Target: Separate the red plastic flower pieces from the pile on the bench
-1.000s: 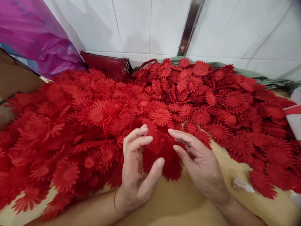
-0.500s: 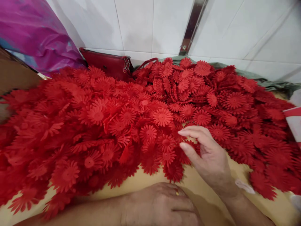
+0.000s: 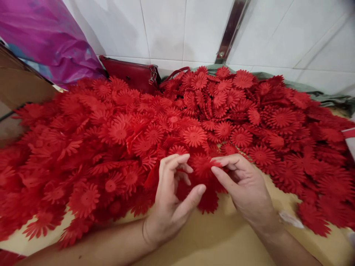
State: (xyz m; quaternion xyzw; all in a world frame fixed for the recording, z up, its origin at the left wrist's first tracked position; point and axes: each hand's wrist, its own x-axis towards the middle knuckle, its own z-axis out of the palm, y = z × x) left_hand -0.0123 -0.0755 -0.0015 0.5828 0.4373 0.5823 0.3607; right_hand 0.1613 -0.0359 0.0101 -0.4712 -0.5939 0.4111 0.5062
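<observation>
A large heap of red artificial flower petal pieces [image 3: 119, 131], flat and daisy-shaped with small centre holes, spreads across the yellowish table. At the front of the heap, my right hand [image 3: 244, 184] pinches the edge of one red flower piece [image 3: 204, 166], which is blurred, between thumb and fingertips. Just left of that piece is my left hand [image 3: 173, 199]. Its thumb stands apart from the curled fingers, and nothing shows between them.
Behind the heap a dark red handbag [image 3: 129, 74] leans by the white tiled wall [image 3: 163, 29]. A purple plastic bag [image 3: 52, 40] and a cardboard box [image 3: 23, 81] stand at the left. A white scrap [image 3: 291, 220] lies on the table [image 3: 222, 236].
My left hand has risen from the table's front edge to beside the right hand, its fingers now apart. The right fingertips have closed on a flower piece. The view has shifted slightly.
</observation>
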